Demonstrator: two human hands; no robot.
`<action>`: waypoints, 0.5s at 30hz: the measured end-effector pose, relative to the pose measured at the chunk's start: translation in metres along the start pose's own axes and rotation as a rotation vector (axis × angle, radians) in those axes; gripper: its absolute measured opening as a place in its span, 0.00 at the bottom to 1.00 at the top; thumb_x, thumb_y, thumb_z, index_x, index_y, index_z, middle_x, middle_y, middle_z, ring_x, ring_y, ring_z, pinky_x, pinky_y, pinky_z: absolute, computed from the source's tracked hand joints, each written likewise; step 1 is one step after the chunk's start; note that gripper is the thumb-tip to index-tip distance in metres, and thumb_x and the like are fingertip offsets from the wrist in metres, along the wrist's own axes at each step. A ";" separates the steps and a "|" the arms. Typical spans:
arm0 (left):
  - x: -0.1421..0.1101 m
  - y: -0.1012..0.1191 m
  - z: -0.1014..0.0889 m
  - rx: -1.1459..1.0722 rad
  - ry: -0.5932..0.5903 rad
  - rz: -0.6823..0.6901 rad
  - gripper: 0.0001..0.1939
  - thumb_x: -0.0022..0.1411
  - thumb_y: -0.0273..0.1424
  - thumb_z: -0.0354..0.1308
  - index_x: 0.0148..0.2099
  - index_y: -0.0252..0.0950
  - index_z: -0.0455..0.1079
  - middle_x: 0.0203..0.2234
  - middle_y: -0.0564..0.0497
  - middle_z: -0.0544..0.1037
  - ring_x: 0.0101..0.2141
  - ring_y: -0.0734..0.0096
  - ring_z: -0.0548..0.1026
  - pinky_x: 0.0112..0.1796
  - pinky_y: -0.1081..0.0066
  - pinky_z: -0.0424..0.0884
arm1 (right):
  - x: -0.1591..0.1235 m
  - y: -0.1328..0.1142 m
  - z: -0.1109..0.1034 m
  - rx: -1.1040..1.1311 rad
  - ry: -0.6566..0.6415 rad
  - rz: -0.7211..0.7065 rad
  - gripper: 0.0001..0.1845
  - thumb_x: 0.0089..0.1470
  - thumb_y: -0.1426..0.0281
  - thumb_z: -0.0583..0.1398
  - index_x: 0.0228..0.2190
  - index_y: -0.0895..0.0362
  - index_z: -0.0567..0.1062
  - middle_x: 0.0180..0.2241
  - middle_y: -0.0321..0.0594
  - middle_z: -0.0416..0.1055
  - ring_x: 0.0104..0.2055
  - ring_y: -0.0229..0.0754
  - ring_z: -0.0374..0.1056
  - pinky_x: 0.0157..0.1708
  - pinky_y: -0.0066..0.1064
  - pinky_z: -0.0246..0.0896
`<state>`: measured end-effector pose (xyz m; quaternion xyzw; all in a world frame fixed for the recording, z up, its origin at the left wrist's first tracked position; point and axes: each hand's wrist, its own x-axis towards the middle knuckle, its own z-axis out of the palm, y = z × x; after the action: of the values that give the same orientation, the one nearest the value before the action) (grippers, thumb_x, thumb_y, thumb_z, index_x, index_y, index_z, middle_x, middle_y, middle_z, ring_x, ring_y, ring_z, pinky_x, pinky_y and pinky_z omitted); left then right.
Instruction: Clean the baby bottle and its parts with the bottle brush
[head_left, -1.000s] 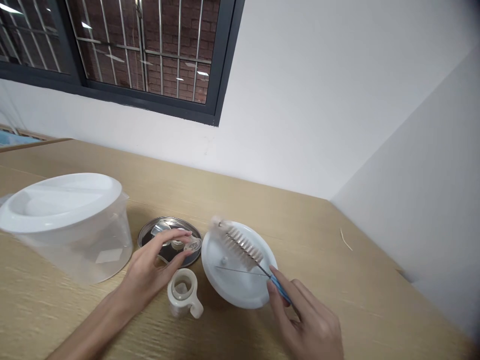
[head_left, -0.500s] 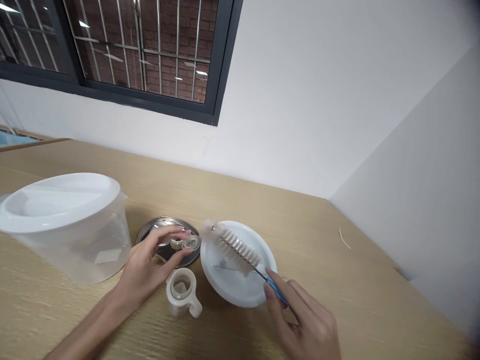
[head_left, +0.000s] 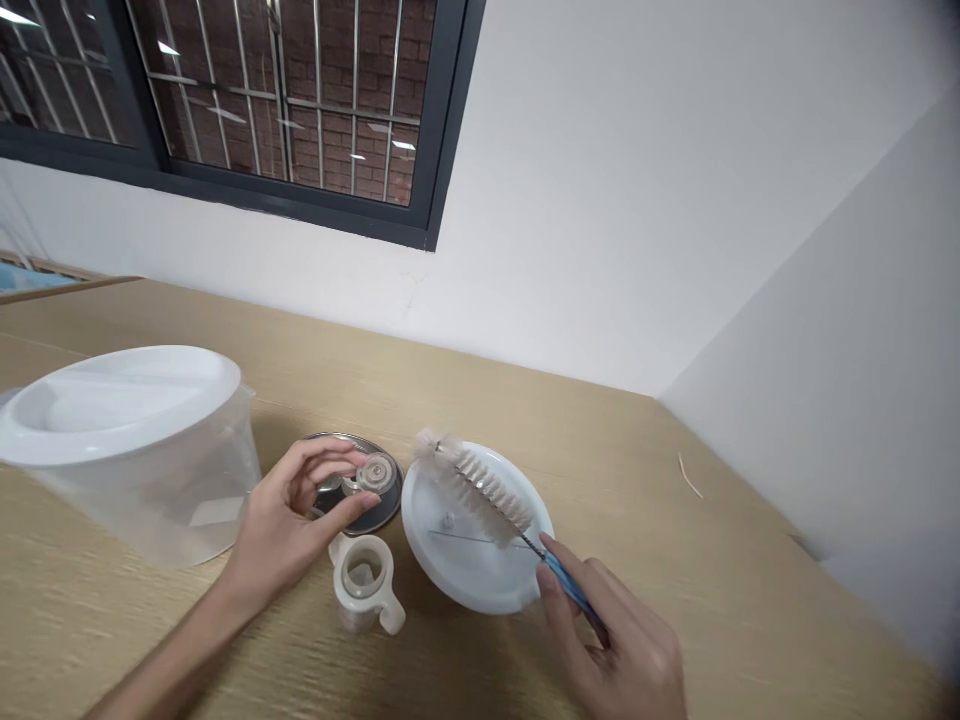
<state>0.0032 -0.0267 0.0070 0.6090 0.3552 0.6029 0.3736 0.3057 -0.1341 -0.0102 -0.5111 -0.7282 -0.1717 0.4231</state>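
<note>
Between the thumb and fingers of my left hand (head_left: 289,515) is a small clear round plastic part (head_left: 377,472), its ringed face turned towards me. Below it lies a shiny metal dish (head_left: 382,512), partly covered by the hand. My right hand (head_left: 622,635) grips the blue handle of a bottle brush (head_left: 487,495). The white bristles slant up and left above a white bowl (head_left: 424,565), where a thin dark line shows. In front of the dish, a small clear cup with white handles (head_left: 363,585) stands upright with its mouth open.
A large translucent tub with a white lid (head_left: 161,480) stands on the wooden table (head_left: 750,620) at the left. A thin pale strip (head_left: 690,477) lies towards the right. White walls and a barred window (head_left: 300,110) rise behind the table.
My left hand has shifted slightly left and up, and the clear part has turned its face more towards me. The brush has moved a little right and down with my right hand.
</note>
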 end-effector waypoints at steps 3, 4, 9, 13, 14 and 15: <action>0.000 0.001 -0.001 -0.015 -0.008 -0.022 0.21 0.55 0.29 0.73 0.50 0.41 0.74 0.42 0.49 0.84 0.41 0.69 0.83 0.45 0.74 0.81 | -0.002 -0.001 0.002 0.024 0.033 0.001 0.13 0.64 0.74 0.61 0.50 0.62 0.77 0.26 0.37 0.70 0.19 0.31 0.60 0.19 0.24 0.56; 0.000 0.001 -0.001 -0.008 -0.014 -0.031 0.21 0.55 0.30 0.73 0.51 0.41 0.75 0.43 0.49 0.84 0.42 0.68 0.83 0.45 0.73 0.81 | -0.001 -0.002 0.002 0.034 0.042 0.001 0.14 0.64 0.75 0.60 0.50 0.61 0.77 0.27 0.37 0.70 0.19 0.31 0.59 0.19 0.25 0.56; 0.000 -0.002 -0.002 0.044 -0.039 -0.033 0.22 0.55 0.32 0.74 0.53 0.44 0.78 0.44 0.50 0.84 0.43 0.66 0.84 0.46 0.73 0.81 | 0.005 -0.008 0.001 0.096 0.004 -0.062 0.16 0.63 0.77 0.60 0.52 0.63 0.75 0.25 0.36 0.68 0.22 0.33 0.64 0.22 0.24 0.60; -0.001 -0.002 -0.003 0.100 -0.043 0.023 0.20 0.55 0.32 0.73 0.51 0.46 0.79 0.43 0.51 0.83 0.43 0.66 0.83 0.43 0.74 0.81 | 0.005 -0.006 0.000 0.057 0.007 -0.057 0.15 0.64 0.76 0.60 0.52 0.63 0.75 0.25 0.35 0.67 0.21 0.32 0.63 0.23 0.24 0.61; -0.001 -0.002 -0.003 0.115 -0.046 0.038 0.19 0.55 0.32 0.73 0.50 0.47 0.80 0.44 0.51 0.83 0.43 0.66 0.83 0.42 0.75 0.81 | 0.004 -0.005 0.000 0.034 0.012 -0.034 0.15 0.65 0.75 0.60 0.52 0.63 0.76 0.25 0.35 0.67 0.20 0.32 0.61 0.22 0.24 0.60; -0.001 -0.002 -0.003 0.128 -0.049 0.052 0.19 0.56 0.32 0.73 0.50 0.46 0.80 0.44 0.51 0.82 0.43 0.65 0.83 0.41 0.75 0.81 | 0.002 -0.004 0.000 0.013 0.010 -0.010 0.15 0.65 0.74 0.60 0.52 0.63 0.76 0.25 0.35 0.67 0.20 0.31 0.60 0.21 0.24 0.59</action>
<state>0.0000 -0.0271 0.0049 0.6552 0.3677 0.5733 0.3269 0.3020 -0.1340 -0.0079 -0.5037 -0.7297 -0.1716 0.4293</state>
